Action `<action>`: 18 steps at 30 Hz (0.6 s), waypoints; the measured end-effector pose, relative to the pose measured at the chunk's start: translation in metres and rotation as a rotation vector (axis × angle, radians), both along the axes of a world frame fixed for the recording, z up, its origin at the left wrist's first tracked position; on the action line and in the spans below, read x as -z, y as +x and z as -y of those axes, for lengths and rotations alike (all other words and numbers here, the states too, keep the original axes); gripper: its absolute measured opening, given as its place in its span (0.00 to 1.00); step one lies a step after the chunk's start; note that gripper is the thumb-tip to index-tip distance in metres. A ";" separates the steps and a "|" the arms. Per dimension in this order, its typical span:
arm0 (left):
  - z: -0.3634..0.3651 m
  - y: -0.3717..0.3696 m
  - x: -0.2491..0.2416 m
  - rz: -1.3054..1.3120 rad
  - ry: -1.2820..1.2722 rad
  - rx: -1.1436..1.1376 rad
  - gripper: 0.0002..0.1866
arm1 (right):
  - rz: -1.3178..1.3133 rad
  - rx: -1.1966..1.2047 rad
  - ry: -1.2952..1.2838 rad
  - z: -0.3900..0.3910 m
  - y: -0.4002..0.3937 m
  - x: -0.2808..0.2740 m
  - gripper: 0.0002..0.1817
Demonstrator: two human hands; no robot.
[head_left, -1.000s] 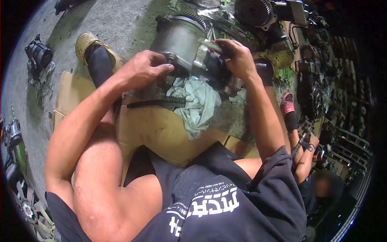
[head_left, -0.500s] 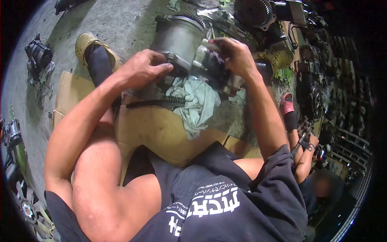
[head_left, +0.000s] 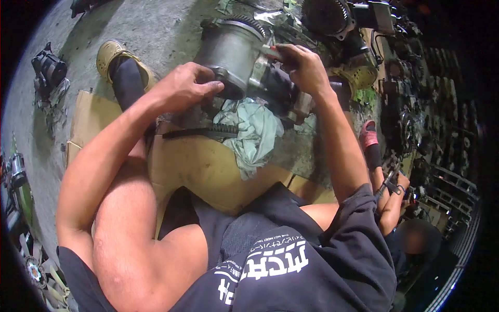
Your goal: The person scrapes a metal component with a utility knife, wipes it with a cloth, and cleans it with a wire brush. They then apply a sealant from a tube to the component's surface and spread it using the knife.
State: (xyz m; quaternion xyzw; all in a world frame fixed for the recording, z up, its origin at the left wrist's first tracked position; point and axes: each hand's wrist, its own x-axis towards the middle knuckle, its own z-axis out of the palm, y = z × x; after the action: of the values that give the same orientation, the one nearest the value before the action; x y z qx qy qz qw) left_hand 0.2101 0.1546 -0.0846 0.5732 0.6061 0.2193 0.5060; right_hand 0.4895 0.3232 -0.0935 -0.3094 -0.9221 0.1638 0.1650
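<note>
Between knees: grey ribbed metal motor housing (head_left: 231,49), axis toward 11 o'clock; left hand (head_left: 182,88) grips lower rim, right hand (head_left: 306,67) pinches small red-tipped part (head_left: 271,50) at 3 o'clock end.

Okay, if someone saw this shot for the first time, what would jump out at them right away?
Probably the big grey metal housing on the floor at top centre, with the left hand on its lower edge and the right hand at its right side. Just below lies a crumpled pale rag on cardboard.

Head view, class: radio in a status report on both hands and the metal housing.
Left hand gripping metal housing. Right hand pinching small red-tipped part on it. Rag underneath; nothing blocking.
</note>
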 end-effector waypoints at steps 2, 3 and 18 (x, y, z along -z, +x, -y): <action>0.001 -0.002 0.002 0.013 -0.005 -0.019 0.23 | -0.019 -0.067 -0.084 0.001 -0.001 -0.002 0.30; 0.000 -0.002 0.004 0.004 0.002 -0.015 0.23 | -0.037 -0.127 -0.167 0.003 -0.002 -0.003 0.31; -0.001 -0.001 0.002 0.001 0.003 0.002 0.22 | -0.030 -0.072 -0.013 0.005 0.006 0.007 0.27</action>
State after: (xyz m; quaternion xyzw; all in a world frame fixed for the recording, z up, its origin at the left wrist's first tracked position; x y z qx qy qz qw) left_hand 0.2090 0.1557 -0.0865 0.5742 0.6051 0.2201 0.5056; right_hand 0.4958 0.3185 -0.1007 -0.2744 -0.9290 0.1803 0.1708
